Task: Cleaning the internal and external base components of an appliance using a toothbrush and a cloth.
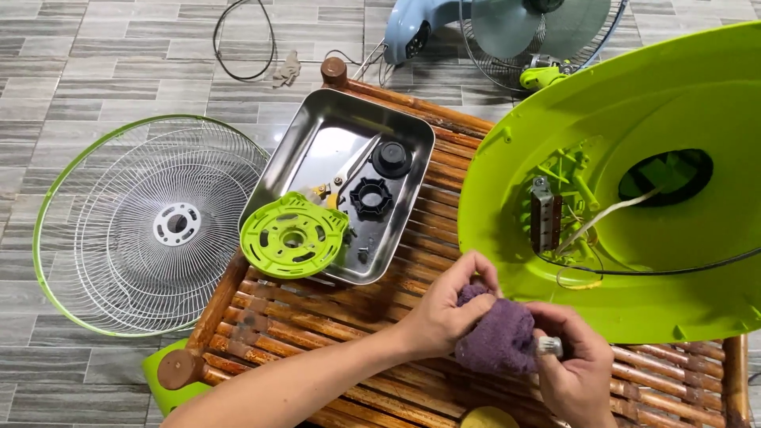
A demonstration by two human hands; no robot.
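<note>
My left hand [450,307] grips a purple cloth [499,337] over a bamboo slat table [317,317]. My right hand [575,364] holds a small silver metal part [549,346] pressed against the cloth. Just beyond my hands lies the upturned lime-green fan base [634,238], its hollow underside showing a switch block [544,214], a white wire and a black cord.
A steel tray [317,135] on the table holds a round green plate [293,234] and two black knobs. A wire fan guard with a green rim [151,222] lies on the tiled floor at left. A blue fan [507,32] lies at the back.
</note>
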